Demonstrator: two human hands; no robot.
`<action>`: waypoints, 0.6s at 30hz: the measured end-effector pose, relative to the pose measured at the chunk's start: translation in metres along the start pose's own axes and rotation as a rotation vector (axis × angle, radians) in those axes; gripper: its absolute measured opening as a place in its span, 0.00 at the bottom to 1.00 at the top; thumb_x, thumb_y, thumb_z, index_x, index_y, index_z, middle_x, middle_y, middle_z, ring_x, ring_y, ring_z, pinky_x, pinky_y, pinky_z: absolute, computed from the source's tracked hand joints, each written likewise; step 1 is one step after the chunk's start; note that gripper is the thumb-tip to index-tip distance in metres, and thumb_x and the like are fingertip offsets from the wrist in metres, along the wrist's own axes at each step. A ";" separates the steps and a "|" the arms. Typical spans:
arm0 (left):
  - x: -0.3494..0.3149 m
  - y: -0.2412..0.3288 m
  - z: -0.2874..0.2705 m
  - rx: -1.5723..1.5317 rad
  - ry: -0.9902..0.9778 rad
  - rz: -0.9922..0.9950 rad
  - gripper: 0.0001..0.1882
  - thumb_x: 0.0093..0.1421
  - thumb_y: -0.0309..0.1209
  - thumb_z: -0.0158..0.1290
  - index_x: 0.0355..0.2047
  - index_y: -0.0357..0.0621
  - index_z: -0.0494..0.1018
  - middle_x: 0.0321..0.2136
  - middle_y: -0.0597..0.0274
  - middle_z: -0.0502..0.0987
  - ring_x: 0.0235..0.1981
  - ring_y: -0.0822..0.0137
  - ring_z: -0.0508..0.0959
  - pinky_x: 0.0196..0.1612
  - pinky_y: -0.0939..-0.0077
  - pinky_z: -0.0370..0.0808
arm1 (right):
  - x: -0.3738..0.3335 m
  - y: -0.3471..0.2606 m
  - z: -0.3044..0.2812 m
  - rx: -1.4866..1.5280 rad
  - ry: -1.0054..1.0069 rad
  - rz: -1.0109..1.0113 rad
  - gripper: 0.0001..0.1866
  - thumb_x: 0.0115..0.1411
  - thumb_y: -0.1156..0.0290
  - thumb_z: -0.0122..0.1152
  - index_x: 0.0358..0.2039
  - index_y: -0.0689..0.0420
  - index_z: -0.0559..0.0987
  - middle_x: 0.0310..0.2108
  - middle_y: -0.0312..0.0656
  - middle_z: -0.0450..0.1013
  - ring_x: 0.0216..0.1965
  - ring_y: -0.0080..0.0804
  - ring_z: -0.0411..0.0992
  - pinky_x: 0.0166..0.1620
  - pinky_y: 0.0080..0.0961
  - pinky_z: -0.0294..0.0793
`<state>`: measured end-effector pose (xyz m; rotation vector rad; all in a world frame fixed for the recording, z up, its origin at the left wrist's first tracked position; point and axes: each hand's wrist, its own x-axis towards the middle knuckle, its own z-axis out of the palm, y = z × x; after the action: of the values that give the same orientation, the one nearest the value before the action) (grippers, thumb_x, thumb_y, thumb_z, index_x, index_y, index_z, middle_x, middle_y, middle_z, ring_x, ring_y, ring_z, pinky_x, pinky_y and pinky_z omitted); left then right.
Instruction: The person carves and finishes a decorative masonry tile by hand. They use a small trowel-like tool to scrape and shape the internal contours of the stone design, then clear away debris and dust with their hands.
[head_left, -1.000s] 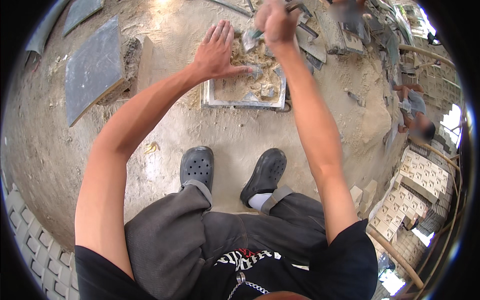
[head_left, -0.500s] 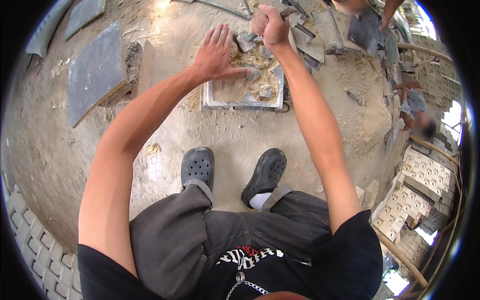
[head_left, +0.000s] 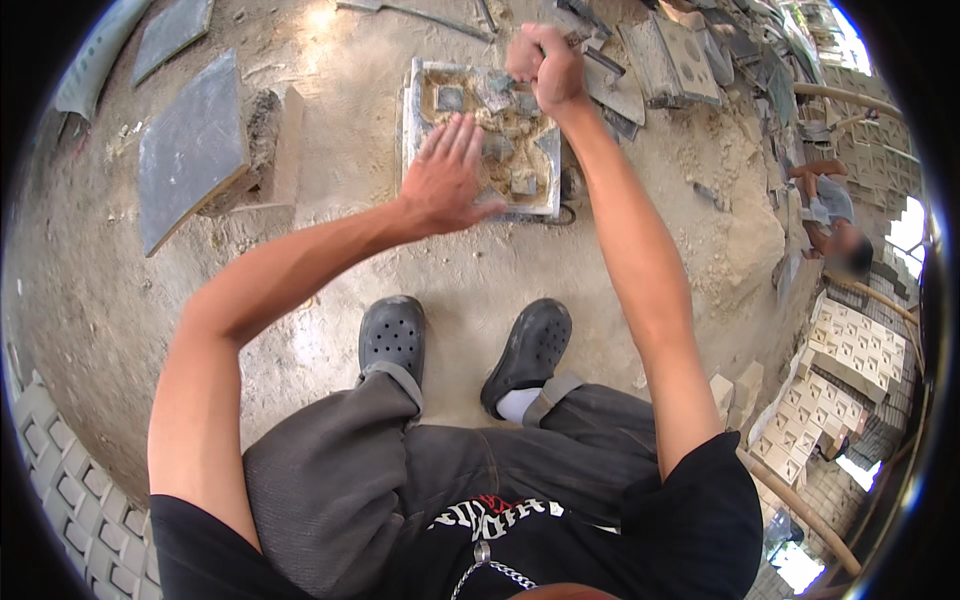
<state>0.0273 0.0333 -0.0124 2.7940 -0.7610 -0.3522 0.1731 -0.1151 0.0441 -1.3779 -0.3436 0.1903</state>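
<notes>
A pale rectangular mould frame (head_left: 411, 100) lies on the ground before me, holding damp tan sand and several dark, squarish blocks, among them a grey block (head_left: 450, 98). Over its near left part my left hand (head_left: 445, 180) is flat, palm down, fingers stretched out; some blur hides whether it touches the sand. At the frame's far right corner my right hand (head_left: 548, 70) is a fist round a short tool whose dark end pokes out beside the thumb. The rest of that tool is hidden. A trowel (head_left: 618, 100) with a dark handle lies just right of this fist.
Grey slabs (head_left: 195, 150) stand at the left, one against a block. Tools and a plate with round hollows (head_left: 688, 60) lie at the far right. A sand heap (head_left: 740, 235) is right of my arm. Another person (head_left: 830, 215) is at the right edge, near stacked pale blocks (head_left: 855, 345).
My left hand has come nearer and slightly right, from the frame's far left side to its near part, uncovering the far left corner. My right fist has moved slightly nearer.
</notes>
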 end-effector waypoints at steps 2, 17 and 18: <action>-0.004 -0.019 0.016 0.023 0.190 -0.029 0.59 0.59 0.71 0.35 0.67 0.24 0.40 0.69 0.36 0.39 0.72 0.48 0.36 0.72 0.59 0.35 | 0.005 -0.018 0.011 0.071 0.065 0.037 0.24 0.61 0.63 0.43 0.08 0.48 0.55 0.06 0.32 0.49 0.09 0.26 0.46 0.17 0.29 0.48; 0.035 -0.059 0.023 -0.110 0.380 -0.210 0.71 0.47 0.80 0.41 0.67 0.23 0.38 0.69 0.35 0.39 0.72 0.46 0.35 0.72 0.55 0.39 | 0.006 -0.036 0.041 0.000 0.534 -0.072 0.23 0.58 0.65 0.49 0.08 0.44 0.54 0.05 0.30 0.49 0.08 0.24 0.48 0.15 0.26 0.49; 0.037 -0.059 0.021 -0.109 0.391 -0.204 0.72 0.46 0.80 0.42 0.67 0.23 0.38 0.69 0.34 0.39 0.71 0.45 0.35 0.72 0.55 0.39 | 0.005 -0.032 0.041 0.020 0.601 -0.098 0.23 0.57 0.65 0.50 0.08 0.44 0.53 0.05 0.30 0.48 0.08 0.24 0.48 0.14 0.27 0.50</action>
<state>0.0797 0.0605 -0.0553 2.7152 -0.3583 0.1182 0.1612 -0.0814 0.0823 -1.3269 0.0937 -0.2994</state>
